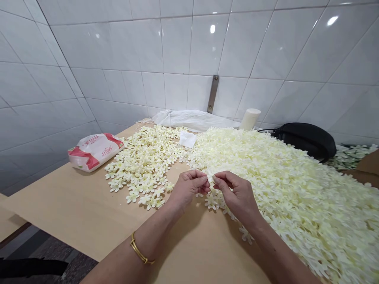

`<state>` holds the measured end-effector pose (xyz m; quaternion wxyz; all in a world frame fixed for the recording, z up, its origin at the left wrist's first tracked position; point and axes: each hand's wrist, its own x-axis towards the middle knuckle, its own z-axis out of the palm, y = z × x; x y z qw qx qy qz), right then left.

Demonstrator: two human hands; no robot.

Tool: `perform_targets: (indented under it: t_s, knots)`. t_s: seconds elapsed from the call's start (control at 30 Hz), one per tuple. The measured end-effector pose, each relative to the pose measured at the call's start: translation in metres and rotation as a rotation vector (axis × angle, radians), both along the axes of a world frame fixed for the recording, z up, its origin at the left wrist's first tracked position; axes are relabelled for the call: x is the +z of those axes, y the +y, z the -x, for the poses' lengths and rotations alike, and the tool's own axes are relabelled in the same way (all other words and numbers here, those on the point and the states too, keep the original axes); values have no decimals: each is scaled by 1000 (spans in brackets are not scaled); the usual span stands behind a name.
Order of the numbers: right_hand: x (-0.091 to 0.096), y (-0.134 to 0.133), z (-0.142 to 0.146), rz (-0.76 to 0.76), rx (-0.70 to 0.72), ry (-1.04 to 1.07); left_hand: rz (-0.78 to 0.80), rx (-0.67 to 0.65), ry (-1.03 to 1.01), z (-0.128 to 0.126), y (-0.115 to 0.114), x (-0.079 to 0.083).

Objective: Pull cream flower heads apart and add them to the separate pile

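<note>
My left hand [192, 186] and my right hand [235, 191] are held close together in the middle, above the table's near part. Both are closed in a pinch, thumb against fingers. Between the fingertips shows a pale white artificial flower [211, 176], small and partly hidden by the fingers. To the right spreads a large heap of loose cream artificial flowers [281, 177], reaching under and behind my right hand. A smaller pile of similar flowers [145, 161], with yellowish centres, lies left of my left hand.
A pack of tissues [96, 152] lies on the wooden table [74, 205] at left. A white scrap [187, 139] sits between the piles. Behind are a white plastic sheet [192, 119], a white cylinder [250, 119] and a black case [308, 140]. A tiled wall [177, 47] bounds the back.
</note>
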<state>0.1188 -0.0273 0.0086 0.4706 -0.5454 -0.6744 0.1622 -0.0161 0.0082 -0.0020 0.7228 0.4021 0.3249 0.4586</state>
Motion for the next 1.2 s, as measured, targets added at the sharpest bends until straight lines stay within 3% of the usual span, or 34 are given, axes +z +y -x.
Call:
perform_targets:
  t_s: [0.33,1.2]
  knots:
    - [-1,0,0,126,39,161,42,-110,-15,0,-1,0]
    - [-4,0,1,107,-4,38,102,-121,-37,-3,-1,1]
